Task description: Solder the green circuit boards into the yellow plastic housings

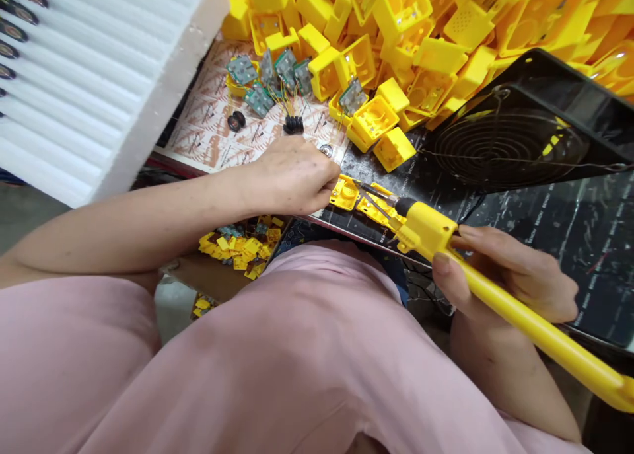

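My right hand (pixel 515 269) grips a yellow soldering gun (pixel 430 229) whose dark collar and thin metal tip point left. Under that tip lie small open yellow plastic casings (pixel 344 193), side by side near the bench's front edge. At the left end of the casings is my left hand (pixel 297 173), its fingers curled closed; they meet the nearest casing's edge, and whatever they pinch is hidden. Just behind the left hand is a small round metal part (pixel 325 151). Green circuit boards (pixel 260 99) with thin wires and black round parts (pixel 293 125) lie beyond it.
A large heap of yellow plastic boxes (pixel 386 18) covers the back of the bench. On the right stands a black fan (pixel 500 140) with a wire guard. White ribbed foam (pixel 99 64) holds round parts at left. Below the bench, a carton (pixel 212 275) contains small yellow pieces.
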### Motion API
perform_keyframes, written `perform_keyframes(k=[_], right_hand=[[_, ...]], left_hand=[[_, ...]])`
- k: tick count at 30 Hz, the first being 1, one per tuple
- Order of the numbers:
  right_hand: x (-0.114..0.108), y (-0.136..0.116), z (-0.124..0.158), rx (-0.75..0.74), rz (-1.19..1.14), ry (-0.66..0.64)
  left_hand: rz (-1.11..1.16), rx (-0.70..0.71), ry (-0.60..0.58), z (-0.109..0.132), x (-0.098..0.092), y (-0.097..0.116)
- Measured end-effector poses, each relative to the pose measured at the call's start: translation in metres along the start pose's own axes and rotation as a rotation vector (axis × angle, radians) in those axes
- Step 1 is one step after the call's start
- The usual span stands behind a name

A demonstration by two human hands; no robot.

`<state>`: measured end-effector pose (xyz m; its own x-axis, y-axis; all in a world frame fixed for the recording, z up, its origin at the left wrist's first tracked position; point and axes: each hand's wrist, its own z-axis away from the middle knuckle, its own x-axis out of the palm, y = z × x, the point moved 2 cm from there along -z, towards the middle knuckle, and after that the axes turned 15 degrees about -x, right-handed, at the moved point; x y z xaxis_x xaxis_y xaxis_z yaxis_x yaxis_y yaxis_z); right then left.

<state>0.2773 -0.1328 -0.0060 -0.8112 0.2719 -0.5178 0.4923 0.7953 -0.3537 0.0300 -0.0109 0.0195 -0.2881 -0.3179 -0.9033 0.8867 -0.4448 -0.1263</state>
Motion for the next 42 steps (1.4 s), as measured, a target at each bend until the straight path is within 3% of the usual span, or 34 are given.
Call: perform_keyframes(k=[4,8,15,20,29,38,42], right_hand=[[0.004,-0.003,0.015,0.103,0.142,0.137],[0.008,-0.004,0.021,0.182,0.146,0.161],[0.018,-0.009,0.021,0.201,0.088,0.251],[0.025,-0.011,0.024,0.167,0.061,0.220],[0.027,-0.014,0.012,0.175,0.031,0.139],[0.023,-0.012,-0.012,-0.085,0.072,-0.124],[0.010,-0.016,-0.009,0.028,0.033,-0.061]], left_hand=[[0.039,0.038,0.050,0.003,0.003,-0.002],[0.173,0.105,0.173,0.007,0.013,-0.013],[0.488,0.035,0.310,-0.004,0.040,-0.022],[0.458,0.068,0.327,-0.008,0.040,-0.012],[0.289,0.081,0.245,-0.007,0.025,-0.009],[0.230,0.092,0.264,-0.010,0.022,-0.004],[0.245,0.096,0.285,-0.011,0.027,-0.005]])
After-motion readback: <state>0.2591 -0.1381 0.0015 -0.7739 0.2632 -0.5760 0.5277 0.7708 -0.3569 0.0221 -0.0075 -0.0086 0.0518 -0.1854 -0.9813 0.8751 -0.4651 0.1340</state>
